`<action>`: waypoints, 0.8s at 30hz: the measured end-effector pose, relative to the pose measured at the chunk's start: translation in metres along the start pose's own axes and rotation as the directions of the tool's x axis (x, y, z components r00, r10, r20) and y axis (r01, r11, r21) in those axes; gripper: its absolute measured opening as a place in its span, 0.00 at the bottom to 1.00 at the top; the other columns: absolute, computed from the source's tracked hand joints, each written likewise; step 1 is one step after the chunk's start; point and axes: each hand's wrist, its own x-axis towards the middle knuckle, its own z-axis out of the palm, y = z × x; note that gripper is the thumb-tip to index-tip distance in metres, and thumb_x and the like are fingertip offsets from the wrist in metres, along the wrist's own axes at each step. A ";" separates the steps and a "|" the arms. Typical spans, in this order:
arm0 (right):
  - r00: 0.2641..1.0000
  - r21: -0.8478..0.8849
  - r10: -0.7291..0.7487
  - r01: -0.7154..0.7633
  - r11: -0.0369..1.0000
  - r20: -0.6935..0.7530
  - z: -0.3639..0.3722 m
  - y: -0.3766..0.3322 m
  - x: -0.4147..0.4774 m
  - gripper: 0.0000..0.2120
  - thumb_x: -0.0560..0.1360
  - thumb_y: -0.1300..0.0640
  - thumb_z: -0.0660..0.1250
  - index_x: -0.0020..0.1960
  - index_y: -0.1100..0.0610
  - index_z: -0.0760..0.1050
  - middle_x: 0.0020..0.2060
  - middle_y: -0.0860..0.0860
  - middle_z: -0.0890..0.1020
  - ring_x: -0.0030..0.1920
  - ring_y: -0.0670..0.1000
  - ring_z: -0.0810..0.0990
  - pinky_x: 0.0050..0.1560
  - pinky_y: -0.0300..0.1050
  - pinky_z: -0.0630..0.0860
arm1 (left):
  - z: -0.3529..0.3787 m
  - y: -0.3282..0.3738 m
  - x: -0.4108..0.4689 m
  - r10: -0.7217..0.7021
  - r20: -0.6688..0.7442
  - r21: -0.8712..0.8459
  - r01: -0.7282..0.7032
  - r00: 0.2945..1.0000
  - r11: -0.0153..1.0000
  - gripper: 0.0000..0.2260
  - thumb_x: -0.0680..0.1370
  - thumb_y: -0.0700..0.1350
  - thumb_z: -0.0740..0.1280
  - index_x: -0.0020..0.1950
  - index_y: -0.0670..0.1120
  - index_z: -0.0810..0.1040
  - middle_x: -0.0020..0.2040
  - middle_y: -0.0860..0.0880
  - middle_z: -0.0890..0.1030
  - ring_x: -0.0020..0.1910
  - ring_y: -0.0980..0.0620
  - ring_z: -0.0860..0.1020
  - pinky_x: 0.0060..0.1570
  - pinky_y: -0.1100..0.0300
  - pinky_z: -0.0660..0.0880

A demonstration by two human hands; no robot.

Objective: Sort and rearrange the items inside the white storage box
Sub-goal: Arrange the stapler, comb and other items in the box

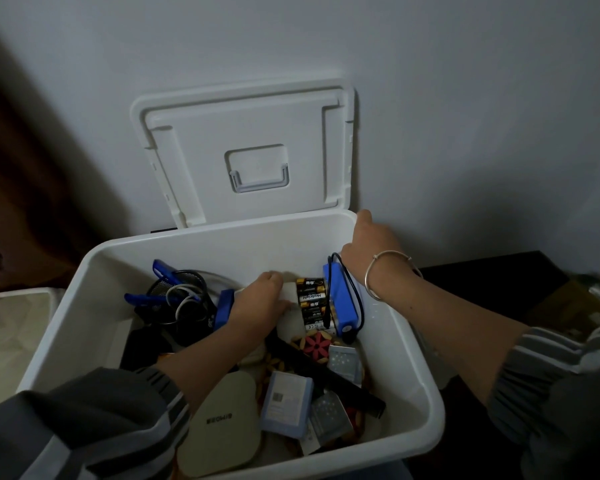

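The white storage box stands open below me, its lid leaning back against the wall. My left hand reaches deep inside, fingers curled over a white object beside a pack of black batteries. My right hand rests at the far right corner of the box, touching the top of an upright blue device with a black cable; its fingertips are hidden. A black mesh holder with cables and blue clips sits at the left.
Nearer me in the box lie a beige rounded case, a light blue card box, small packets, a red flower-shaped piece and a black bar. A dark surface with a brown carton is at the right.
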 end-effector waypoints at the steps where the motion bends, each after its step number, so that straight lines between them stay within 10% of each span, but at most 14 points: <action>1: 1.000 0.001 0.002 -0.002 1.000 0.000 0.000 0.000 0.000 0.19 0.76 0.63 0.60 0.65 0.62 0.61 0.51 0.59 0.78 0.48 0.57 0.79 0.44 0.47 0.77 | 0.000 0.000 0.000 0.009 -0.005 0.008 -0.009 1.000 1.000 0.13 0.77 0.48 0.67 0.56 0.42 0.72 0.57 0.44 0.75 0.52 0.45 0.76 0.45 0.56 0.71; 10: 1.000 0.018 0.002 -0.002 1.000 0.002 0.000 0.001 0.000 0.19 0.76 0.63 0.61 0.65 0.62 0.61 0.51 0.59 0.77 0.48 0.57 0.79 0.46 0.48 0.79 | -0.042 0.002 -0.020 0.182 0.185 -0.030 -0.180 0.966 0.983 0.14 0.78 0.49 0.67 0.61 0.45 0.75 0.56 0.47 0.75 0.53 0.50 0.75 0.48 0.64 0.69; 16: 1.000 0.023 -0.003 0.003 1.000 -0.003 0.000 0.001 0.000 0.21 0.76 0.64 0.61 0.66 0.63 0.60 0.52 0.60 0.77 0.49 0.58 0.79 0.46 0.49 0.78 | -0.072 0.006 -0.079 0.377 0.465 -0.267 -0.280 0.801 0.922 0.26 0.71 0.54 0.73 0.66 0.56 0.69 0.58 0.62 0.68 0.57 0.64 0.69 0.54 0.74 0.67; 24: 1.000 0.007 0.007 -0.007 1.000 0.012 -0.002 -0.001 -0.002 0.21 0.76 0.63 0.61 0.67 0.63 0.60 0.52 0.60 0.77 0.50 0.59 0.78 0.48 0.51 0.78 | -0.035 0.006 -0.100 0.492 0.493 0.073 -0.598 0.717 0.798 0.35 0.72 0.58 0.70 0.73 0.54 0.58 0.67 0.52 0.62 0.64 0.53 0.63 0.59 0.60 0.61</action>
